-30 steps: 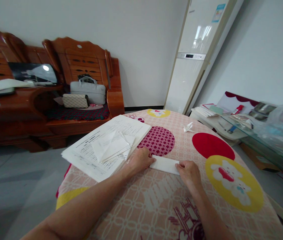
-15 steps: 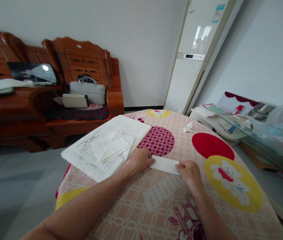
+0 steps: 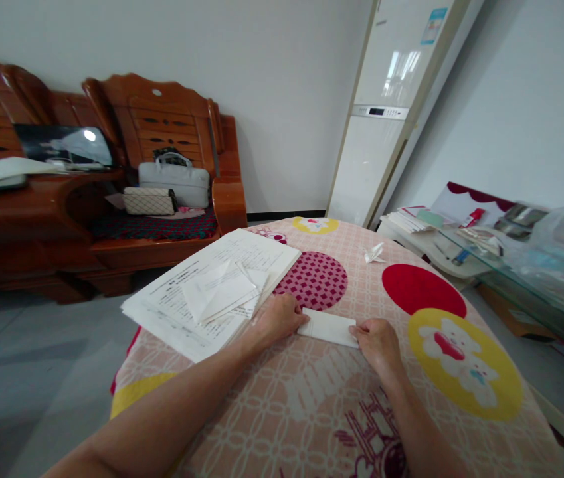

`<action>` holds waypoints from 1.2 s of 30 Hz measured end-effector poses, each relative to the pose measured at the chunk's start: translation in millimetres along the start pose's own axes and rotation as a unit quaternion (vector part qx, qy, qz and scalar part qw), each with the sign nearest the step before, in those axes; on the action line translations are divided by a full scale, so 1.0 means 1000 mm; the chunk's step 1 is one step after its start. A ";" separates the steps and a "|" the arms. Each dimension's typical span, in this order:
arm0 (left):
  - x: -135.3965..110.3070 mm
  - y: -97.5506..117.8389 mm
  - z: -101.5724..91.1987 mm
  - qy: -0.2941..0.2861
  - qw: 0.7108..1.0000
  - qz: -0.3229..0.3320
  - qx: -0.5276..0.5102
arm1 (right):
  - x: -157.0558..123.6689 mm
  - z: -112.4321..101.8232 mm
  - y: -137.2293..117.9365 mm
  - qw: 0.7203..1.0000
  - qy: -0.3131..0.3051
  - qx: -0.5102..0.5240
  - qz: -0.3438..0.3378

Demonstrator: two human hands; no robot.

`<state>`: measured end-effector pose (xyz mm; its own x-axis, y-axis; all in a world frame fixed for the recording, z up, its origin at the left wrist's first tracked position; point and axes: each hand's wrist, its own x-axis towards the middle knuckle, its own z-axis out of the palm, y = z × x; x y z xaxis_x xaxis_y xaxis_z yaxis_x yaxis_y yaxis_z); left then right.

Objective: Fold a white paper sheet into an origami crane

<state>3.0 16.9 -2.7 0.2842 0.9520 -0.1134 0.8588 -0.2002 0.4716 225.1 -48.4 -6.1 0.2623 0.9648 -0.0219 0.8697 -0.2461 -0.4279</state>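
A narrow folded strip of white paper lies flat on the patterned tablecloth. My left hand presses its left end with fingers curled down onto it. At the strip's right end my right hand does the same, fingers closed on the paper edge. A stack of printed sheets with folded white paper on top lies just left of my left hand. A small folded paper figure sits farther back on the table.
A wooden sofa with a grey bag and a quilted purse stands behind at left. A tall white air conditioner fills the corner. At right is a glass-topped table with papers and plastic bags.
Both hands stay on the ends of the paper strip. The right hand has edged slightly left along it; the view has barely shifted.
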 end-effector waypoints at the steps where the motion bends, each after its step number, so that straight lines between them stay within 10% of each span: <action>1: 0.000 0.001 -0.001 0.000 1.000 -0.003 0.001 | 0.000 0.000 0.000 1.000 -0.001 -0.003 0.003; 27: -0.003 0.007 -0.004 0.001 1.000 0.000 0.024 | 0.001 0.001 -0.002 1.000 0.003 -0.026 0.003; 36: -0.009 0.004 0.002 0.094 0.984 0.149 0.012 | -0.001 0.000 -0.004 1.000 0.007 -0.014 0.007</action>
<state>4.8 7.5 -1.7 0.4438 0.8753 0.1921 0.7595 -0.4812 0.4378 221.4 -48.3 -4.9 0.2809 0.9596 -0.0143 0.8772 -0.2627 -0.4018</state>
